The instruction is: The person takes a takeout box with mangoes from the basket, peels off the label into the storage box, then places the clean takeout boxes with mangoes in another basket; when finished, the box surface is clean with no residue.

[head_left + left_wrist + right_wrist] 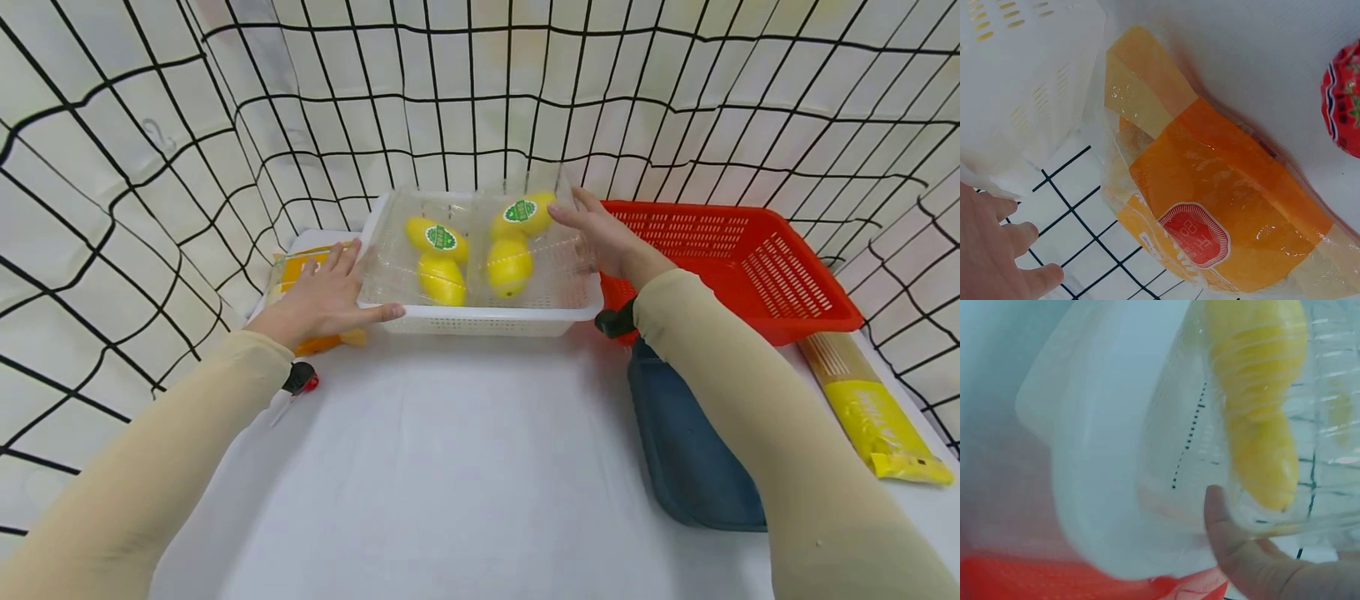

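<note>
In the head view a white basket (480,321) holds clear plastic boxes (480,287) with several yellow lemons (510,267); two lemons bear green labels. My right hand (611,237) grips the right side of the right-hand box. In the right wrist view this box sits tilted above the basket's rim (1104,456), one finger lying along its edge. My left hand (322,292) is at the basket's left end with fingers spread, the thumb by the front rim. An orange and yellow packet (1229,206) lies beneath and beside the left hand.
A red basket (795,275) stands at the right, with a dark blue tray (690,450) in front. A yellow pasta packet (877,417) lies far right. A round red-wrapped thing (1344,100) is near the left wrist. Black wire mesh (480,100) borders the back and sides.
</note>
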Tool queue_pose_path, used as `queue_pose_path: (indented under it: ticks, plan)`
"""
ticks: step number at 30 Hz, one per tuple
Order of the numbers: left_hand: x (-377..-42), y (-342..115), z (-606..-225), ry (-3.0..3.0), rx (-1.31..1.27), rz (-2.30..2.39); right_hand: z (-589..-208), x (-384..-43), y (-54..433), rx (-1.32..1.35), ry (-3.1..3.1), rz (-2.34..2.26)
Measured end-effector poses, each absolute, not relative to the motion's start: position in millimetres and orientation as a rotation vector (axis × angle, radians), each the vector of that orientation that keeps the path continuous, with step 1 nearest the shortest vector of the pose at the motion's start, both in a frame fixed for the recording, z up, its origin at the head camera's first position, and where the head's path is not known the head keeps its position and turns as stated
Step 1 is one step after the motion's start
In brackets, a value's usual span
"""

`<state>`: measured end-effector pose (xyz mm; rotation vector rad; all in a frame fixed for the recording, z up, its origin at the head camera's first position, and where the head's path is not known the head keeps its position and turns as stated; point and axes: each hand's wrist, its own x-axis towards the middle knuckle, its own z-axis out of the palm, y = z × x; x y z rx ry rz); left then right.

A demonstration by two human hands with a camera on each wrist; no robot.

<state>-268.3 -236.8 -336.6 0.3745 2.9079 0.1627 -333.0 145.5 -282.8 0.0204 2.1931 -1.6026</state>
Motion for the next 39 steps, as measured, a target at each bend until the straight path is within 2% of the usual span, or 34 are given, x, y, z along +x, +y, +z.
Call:
queue_pose_path:
  ticks: [11, 25, 30, 39]
  plan:
    - [-268, -236, -338, 2.911, 0.374, 0.162, -283, -332, 139, 0.234, 2.102, -1.743]
    - [-269, -238, -338, 2.911, 0.403, 0.151, -270, -304, 150, 0.056, 2.049, -1.95]
    - [-269, -239, -338, 2.913, 0.398, 0.165, -267, -279, 155, -0.032, 2.038, -1.991]
    - [-269, -238, -340, 2.917, 0.381, 0.22, -277, -209, 161, -0.171, 1.972, -1.989]
